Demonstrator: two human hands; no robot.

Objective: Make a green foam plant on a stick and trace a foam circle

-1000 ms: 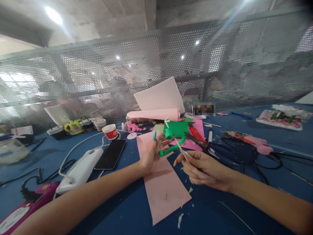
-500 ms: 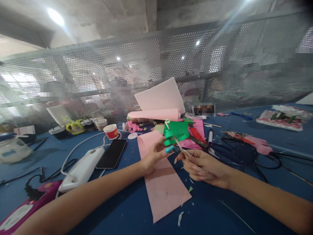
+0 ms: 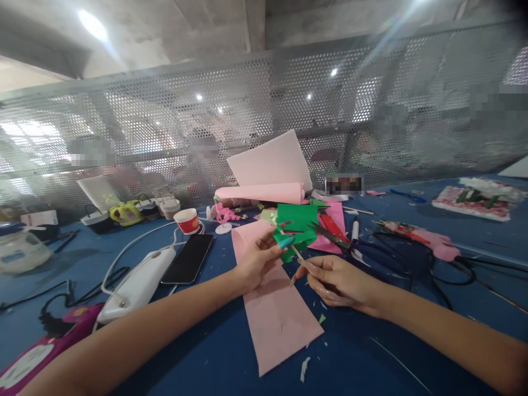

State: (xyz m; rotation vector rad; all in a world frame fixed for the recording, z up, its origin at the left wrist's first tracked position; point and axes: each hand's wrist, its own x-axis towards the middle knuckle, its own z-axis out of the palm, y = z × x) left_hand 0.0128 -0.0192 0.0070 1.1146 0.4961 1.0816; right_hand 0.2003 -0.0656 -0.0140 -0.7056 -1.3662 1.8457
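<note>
My left hand (image 3: 260, 259) is closed in a pinch on a cut piece of green paper (image 3: 306, 238) with curling strips. My right hand (image 3: 336, 283) grips the lower end of a thin wooden stick (image 3: 297, 253) between thumb and fingers. The stick slants up and left, its upper part by the green paper and the left fingertips; a pale green tip shows there. Beneath my left hand lies a long pink paper sheet (image 3: 276, 324). Behind the hands are a green sheet (image 3: 295, 213) and dark-bladed scissors (image 3: 332, 237) resting over bright pink paper (image 3: 336, 214).
A phone (image 3: 188, 258), a white power strip (image 3: 138, 283) and a red-and-white paper cup (image 3: 187, 221) stand left. A pink glue gun (image 3: 429, 242) with a black cord lies right. Rolled pink paper (image 3: 264, 192) stretches behind, before a perforated metal screen (image 3: 165, 132).
The green paper and the stick's tip have come down toward me, and the stick tilts further left. More of the green sheet and scissors behind now shows.
</note>
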